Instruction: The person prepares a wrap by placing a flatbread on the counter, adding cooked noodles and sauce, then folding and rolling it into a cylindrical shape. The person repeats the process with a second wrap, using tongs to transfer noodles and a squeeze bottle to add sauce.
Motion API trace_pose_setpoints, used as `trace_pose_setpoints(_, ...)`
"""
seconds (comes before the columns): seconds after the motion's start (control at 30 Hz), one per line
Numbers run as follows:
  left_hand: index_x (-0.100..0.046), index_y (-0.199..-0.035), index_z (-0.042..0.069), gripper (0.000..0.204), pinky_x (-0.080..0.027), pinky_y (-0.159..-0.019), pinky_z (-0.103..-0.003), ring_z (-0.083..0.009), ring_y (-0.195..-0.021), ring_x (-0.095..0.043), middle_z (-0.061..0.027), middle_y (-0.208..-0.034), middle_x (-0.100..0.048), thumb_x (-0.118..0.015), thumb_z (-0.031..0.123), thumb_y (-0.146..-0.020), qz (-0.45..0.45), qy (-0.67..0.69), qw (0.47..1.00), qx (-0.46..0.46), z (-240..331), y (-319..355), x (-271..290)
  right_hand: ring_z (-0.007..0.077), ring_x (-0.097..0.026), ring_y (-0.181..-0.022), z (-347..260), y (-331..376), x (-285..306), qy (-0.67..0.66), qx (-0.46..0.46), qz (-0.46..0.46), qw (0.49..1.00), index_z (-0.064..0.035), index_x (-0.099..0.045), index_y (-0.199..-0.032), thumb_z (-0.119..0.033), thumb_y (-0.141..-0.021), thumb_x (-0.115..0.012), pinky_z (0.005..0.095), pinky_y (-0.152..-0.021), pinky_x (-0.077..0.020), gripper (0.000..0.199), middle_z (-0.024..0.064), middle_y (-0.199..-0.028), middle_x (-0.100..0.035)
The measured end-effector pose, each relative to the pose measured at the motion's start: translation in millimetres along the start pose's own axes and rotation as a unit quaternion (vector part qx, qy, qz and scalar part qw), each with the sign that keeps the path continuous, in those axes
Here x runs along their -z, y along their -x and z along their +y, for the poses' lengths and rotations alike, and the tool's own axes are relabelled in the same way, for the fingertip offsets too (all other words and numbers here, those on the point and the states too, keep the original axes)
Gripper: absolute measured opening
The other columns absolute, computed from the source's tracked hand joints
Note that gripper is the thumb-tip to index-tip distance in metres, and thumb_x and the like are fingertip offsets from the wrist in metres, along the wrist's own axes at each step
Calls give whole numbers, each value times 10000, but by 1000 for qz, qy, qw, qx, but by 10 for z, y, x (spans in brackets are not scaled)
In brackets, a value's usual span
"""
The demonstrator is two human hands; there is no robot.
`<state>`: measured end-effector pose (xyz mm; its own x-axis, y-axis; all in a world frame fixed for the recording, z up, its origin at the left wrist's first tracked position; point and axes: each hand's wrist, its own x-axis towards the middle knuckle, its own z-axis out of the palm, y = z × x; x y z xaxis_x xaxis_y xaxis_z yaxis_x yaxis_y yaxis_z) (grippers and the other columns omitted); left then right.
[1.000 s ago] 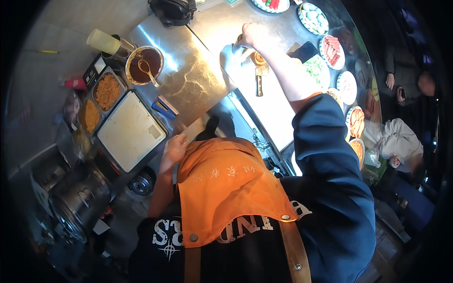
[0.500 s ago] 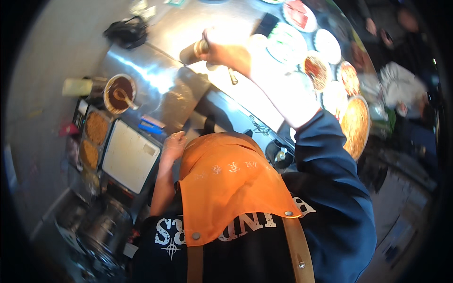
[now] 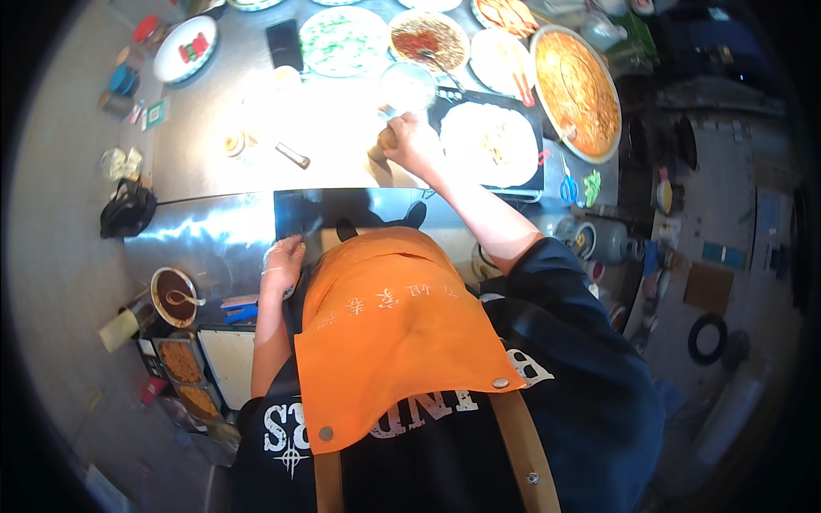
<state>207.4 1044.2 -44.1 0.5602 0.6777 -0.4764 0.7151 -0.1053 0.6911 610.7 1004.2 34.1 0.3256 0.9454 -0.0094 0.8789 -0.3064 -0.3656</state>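
Note:
My right hand (image 3: 416,147) is closed around a brownish, cylinder-shaped thing (image 3: 387,138) over the brightly lit steel counter (image 3: 205,162); its exact kind is hard to make out. Just right of that hand, a round, pale sheet of food (image 3: 489,144) with small bits in its middle lies on a dark square griddle (image 3: 534,128). My left hand (image 3: 283,262) rests at the counter's near edge, fingers loosely bent, with nothing visible in them. To its lower left are a blue stapler-like object (image 3: 240,311) and a bowl of dark sauce (image 3: 174,295) with a spoon in it.
Across the back stand a plate of chopped greens (image 3: 344,41), a bowl of red and brown seasoning (image 3: 428,38) and a large basin of orange-red food (image 3: 577,94). A short-handled tool (image 3: 293,155) and a black phone (image 3: 284,44) lie on the counter. Blue scissors (image 3: 569,185) hang or lie right.
The view has swung right, bringing the griddle into sight. My right hand, still around the cylinder-shaped thing, is now beside the griddle. My left hand stays near the counter edge.

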Motion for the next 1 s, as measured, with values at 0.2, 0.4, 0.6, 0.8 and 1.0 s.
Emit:
trace_pose_setpoints(0.2, -723, -1280, -4, 331, -548, -1039, -413, -370, -1194, -704, -237, -1256, -734, -689, 175, -1003, -31, -21, 999, 17, 102, -26, -54, 362, -617, -1290, 127, 324, 0, -353, -291, 72, 886, -7, -656, -1312, -367, -860, -864, 460, -1074, -521, 614, 193, -1376, -644)
trace_pose_setpoints(0.4, -725, -1267, -12, 341, -549, -1032, -416, -388, -1166, -711, -241, -1222, -743, -712, 190, -993, -46, -12, 997, 65, 80, 253, -114, 294, -689, -1092, 327, 100, -642, -749, -606, -112, 244, -64, -642, -1315, -648, -1023, -540, 451, -802, -658, 661, 133, -1255, -685)
trace_pose_setpoints(0.6, -726, -1262, 0, 342, -571, -941, -411, -367, -1083, -734, -226, -1158, -757, -708, 216, -998, -30, -14, 997, 72, -14, 397, -106, 322, -725, -1000, 507, -124, -1292, -797, -538, -69, 267, -70, -692, -1195, -459, -930, -805, 522, -835, -670, 483, 151, -1157, -702)
trace_pose_setpoints(0.8, -716, -1302, -19, 340, -564, -933, -328, -216, -1051, -743, -171, -1164, -781, -704, 172, -1020, -17, 52, 982, 178, 35, 280, -169, 334, -722, -997, 1040, 830, 13, -913, -230, 45, 332, -40, -549, -1350, -323, -948, -801, 465, -808, -642, 552, 154, -1066, -705)
trace_pose_setpoints(1.0, -713, -1301, -8, 362, -530, -1076, -397, -352, -1236, -694, -230, -1296, -725, -693, 208, -1012, -43, -71, 995, 46, 524, -58, -385, 266, -674, -1155, 2080, 1033, 1103, -568, -188, 395, 697, -3, -565, -1370, -169, -796, -933, 411, -1016, -571, 702, 138, -1270, -660)
